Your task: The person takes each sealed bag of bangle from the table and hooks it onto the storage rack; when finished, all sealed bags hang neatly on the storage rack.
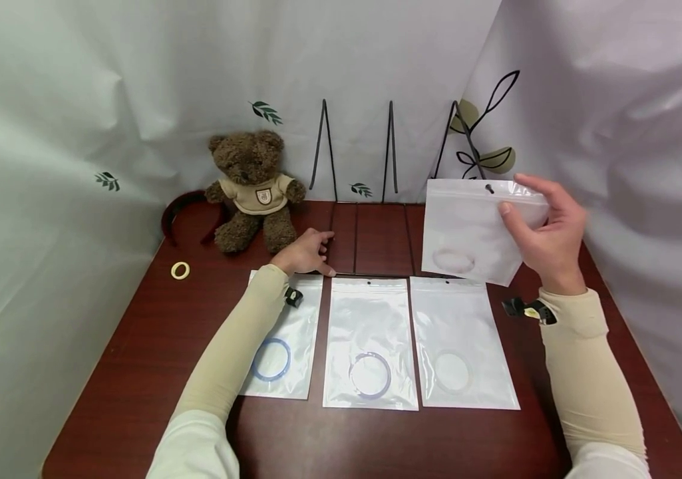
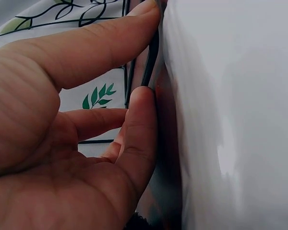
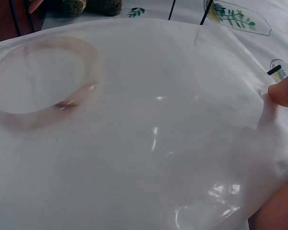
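Near the back right, my right hand [image 1: 556,233] pinches the top right edge of a white zip bag [image 1: 466,226] between thumb and fingers. A pale pinkish ring [image 3: 93,62] shows through the bag. The bag's hang hole is below the right-hand prong of a black wire rack [image 1: 390,146]; whether they touch cannot be told. My left hand [image 1: 305,253] holds the front left corner of the rack's base, its thumb and fingers [image 2: 141,124] around the black wire. Three more zip bags lie in front: one with a blue ring [image 1: 289,359], one purplish [image 1: 388,376], one whitish [image 1: 453,371].
A brown teddy bear [image 1: 251,193] sits left of the rack, beside a dark red headband [image 1: 170,216]. A small yellow ring [image 1: 180,270] lies on the dark red table [image 1: 137,346]. White patterned cloth [image 1: 167,80] hangs behind and at both sides.
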### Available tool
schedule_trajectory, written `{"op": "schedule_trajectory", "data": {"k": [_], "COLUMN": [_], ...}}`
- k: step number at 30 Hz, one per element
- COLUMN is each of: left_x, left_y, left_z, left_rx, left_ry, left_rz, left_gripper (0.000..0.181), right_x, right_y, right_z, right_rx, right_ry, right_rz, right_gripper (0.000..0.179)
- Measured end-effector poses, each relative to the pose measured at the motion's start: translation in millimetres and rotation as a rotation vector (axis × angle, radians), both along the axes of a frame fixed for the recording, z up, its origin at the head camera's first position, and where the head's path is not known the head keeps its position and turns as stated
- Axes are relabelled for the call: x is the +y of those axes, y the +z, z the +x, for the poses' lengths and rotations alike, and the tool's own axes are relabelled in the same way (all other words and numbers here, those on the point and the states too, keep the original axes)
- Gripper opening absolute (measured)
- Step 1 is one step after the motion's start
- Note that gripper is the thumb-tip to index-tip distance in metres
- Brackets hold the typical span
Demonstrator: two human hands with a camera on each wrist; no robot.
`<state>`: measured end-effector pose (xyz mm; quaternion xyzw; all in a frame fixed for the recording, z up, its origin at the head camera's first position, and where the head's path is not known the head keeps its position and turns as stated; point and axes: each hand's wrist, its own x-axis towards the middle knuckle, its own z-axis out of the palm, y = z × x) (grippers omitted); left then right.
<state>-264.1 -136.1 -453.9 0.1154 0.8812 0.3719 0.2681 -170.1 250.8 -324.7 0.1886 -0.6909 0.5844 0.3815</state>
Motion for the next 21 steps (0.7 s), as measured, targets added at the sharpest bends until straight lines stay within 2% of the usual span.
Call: {"op": "schedule_trajectory", "data": {"k": [10,17,21], "left_x": [0.2,0.1,0.0], "left_y": [1.6,1.4,0.7], "left_z": [-0.4,-0.7,-1.4], "left_rx": [-0.003,-0.001,-0.002], "left_ry": [-0.005,-0.015,-0.018], "left_rz": [0.001,-0.007,-0.014], "left_gripper": [0.103,0.103,0.103], "right_x": [-7,-8,-8], "right_y": [3.4,6.8,5.1], "right_z": [-26.2,-49.9,-65.4], "right_rx": [-0.038,-0.062,-0.111], "right_ry": [-0.031,-0.039,-0.066], "right_rz": [0.007,0.031,0.021], "right_gripper": [0.036,0.035,0.034]}}
